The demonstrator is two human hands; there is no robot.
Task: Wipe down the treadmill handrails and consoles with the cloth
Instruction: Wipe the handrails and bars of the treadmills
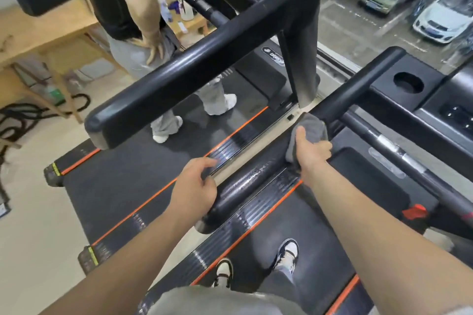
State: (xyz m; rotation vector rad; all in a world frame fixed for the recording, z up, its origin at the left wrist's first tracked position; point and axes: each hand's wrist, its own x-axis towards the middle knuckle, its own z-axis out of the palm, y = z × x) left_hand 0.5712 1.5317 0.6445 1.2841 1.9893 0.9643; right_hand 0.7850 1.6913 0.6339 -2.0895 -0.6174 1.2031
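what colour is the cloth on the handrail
Grey: the cloth in the right hand is plain dark grey, seen in the head view.

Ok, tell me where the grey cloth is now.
Head view, right of centre: the grey cloth is draped over the near black handrail, gripped by the right hand.
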